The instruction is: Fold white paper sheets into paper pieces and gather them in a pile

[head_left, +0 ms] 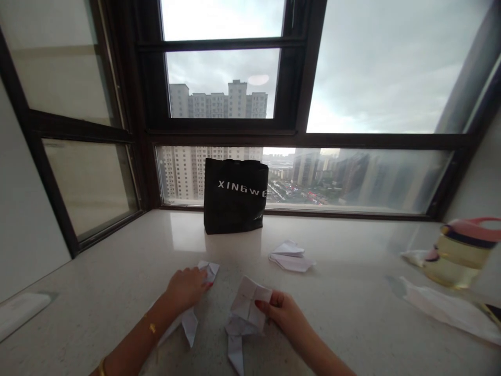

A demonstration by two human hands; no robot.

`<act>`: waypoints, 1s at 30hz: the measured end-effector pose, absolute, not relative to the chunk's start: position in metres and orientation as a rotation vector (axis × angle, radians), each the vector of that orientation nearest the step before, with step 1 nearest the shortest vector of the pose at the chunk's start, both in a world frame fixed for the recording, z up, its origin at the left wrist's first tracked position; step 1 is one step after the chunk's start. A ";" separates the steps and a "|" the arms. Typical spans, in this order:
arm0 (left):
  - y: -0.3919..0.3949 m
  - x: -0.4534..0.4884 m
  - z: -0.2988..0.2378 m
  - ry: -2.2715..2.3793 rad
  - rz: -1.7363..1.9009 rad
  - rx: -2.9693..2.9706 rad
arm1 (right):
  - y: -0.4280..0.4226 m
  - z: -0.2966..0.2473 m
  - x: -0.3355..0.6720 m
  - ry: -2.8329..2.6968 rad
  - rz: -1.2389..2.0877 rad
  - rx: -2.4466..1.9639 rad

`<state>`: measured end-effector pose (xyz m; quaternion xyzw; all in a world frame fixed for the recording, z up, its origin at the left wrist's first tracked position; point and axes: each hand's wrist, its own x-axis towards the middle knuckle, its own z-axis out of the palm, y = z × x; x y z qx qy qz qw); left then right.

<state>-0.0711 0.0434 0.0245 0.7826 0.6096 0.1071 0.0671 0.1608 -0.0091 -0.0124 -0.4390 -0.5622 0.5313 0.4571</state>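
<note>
My left hand [189, 287] is at the left on the pale countertop, its fingers bent over a small folded white paper [210, 269]. Another folded paper piece with pointed ends [189, 327] lies partly hidden under my left forearm. Between thumb and fingers, my right hand [279, 308] grips a creased, squarish folded paper [249, 297], slightly tilted. Beneath it are more folded paper [245, 325] and a narrow strip [235, 352]; whether these join the held piece I cannot tell. Beyond my right hand lies a folded paper shape with layered flaps [291, 257].
A black bag [235, 198] with white lettering stands upright near the window. To the right are a bottle with a pink lid [460, 256] and a crumpled white wrapper [442, 308]. A flat white object [23, 312] lies at far left. Dark window frames [305, 140] bound the back.
</note>
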 end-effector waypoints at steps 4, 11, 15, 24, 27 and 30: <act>0.055 -0.074 0.025 2.147 0.499 2.251 | -0.010 -0.012 0.160 -1.421 1.343 -1.004; 0.071 -0.078 0.020 1.929 0.560 2.102 | -0.008 -0.015 0.163 -1.455 1.369 -0.995; 0.042 -0.055 0.024 1.496 0.764 1.980 | -0.010 -0.013 0.159 -1.454 1.359 -0.982; -0.003 -0.028 0.030 0.896 1.027 1.866 | -0.021 0.005 0.153 -1.394 1.309 -0.981; -0.007 -0.027 0.031 0.829 1.038 1.752 | -0.024 0.011 0.155 -1.396 1.278 -0.993; -0.011 -0.021 0.029 0.765 0.988 1.549 | -0.024 0.009 0.154 -1.420 1.275 -1.026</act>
